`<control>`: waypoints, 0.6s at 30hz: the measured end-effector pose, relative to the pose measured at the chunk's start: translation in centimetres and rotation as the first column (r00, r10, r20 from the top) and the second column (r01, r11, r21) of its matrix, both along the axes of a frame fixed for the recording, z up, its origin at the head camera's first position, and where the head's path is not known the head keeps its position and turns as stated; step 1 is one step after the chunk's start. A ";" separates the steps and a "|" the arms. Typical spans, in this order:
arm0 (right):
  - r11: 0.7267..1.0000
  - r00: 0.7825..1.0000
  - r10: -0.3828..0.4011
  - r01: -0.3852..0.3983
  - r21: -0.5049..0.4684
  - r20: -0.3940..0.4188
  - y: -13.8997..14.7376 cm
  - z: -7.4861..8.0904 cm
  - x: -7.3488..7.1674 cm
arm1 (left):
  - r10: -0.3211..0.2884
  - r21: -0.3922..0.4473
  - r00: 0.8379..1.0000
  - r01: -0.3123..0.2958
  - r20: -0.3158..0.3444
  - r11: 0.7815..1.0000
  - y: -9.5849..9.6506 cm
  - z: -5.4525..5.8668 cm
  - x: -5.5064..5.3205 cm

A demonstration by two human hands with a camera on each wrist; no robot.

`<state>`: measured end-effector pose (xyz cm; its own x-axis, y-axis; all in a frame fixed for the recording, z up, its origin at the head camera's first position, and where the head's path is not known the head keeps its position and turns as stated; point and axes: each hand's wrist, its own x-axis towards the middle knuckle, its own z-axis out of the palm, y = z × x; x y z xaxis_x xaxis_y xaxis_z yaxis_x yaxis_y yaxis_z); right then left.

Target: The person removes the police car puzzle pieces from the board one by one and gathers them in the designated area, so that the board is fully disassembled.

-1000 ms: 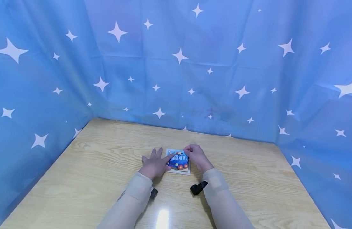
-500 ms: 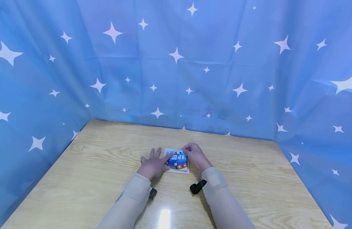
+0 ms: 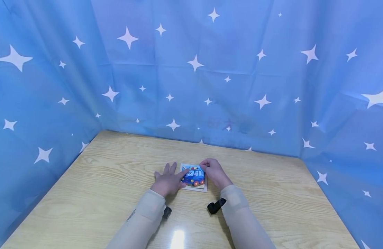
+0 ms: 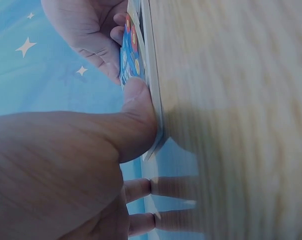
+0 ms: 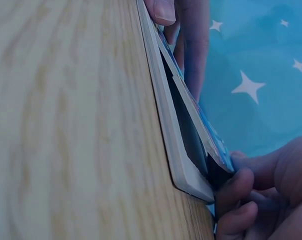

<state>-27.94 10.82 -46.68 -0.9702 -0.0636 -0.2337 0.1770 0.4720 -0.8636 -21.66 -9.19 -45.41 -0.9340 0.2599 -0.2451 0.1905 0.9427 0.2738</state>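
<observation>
A small puzzle with a blue cartoon police car picture [image 3: 193, 177] lies in a pale shallow tray [image 3: 197, 190] on the table. On its left side rests my left hand [image 3: 167, 181], fingers spread, the index finger reaching onto the picture. In the left wrist view its thumb [image 4: 136, 102] presses the puzzle's near edge. My right hand [image 3: 213, 173] pinches the picture's far right corner between thumb and fingers. The right wrist view shows the picture layer [image 5: 206, 130] tilted up from the tray [image 5: 166, 135], with a dark gap between them. The pinched corner is partly hidden by fingers.
The wood-grain table [image 3: 116, 193] reaches around the puzzle on all sides. A blue curtain with white stars [image 3: 194, 90] hangs along the back and both sides. Black wrist cameras [image 3: 216, 206] sit below each forearm cuff.
The head view has shifted slightly. Both hands keep their places on the puzzle, the right one still pinching the corner.
</observation>
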 end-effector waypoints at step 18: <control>1.000 1.000 -0.019 0.019 0.011 -0.003 0.0 -0.4 -0.1 | -0.001 -0.003 1.000 0.001 -0.009 1.000 0.2 0.0 0.1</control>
<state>-28.03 10.86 -47.03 -0.9719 -0.0429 -0.2315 0.1834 0.4786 -0.8587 -21.52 -9.03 -45.36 -0.9361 0.2597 -0.2370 0.1936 0.9435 0.2691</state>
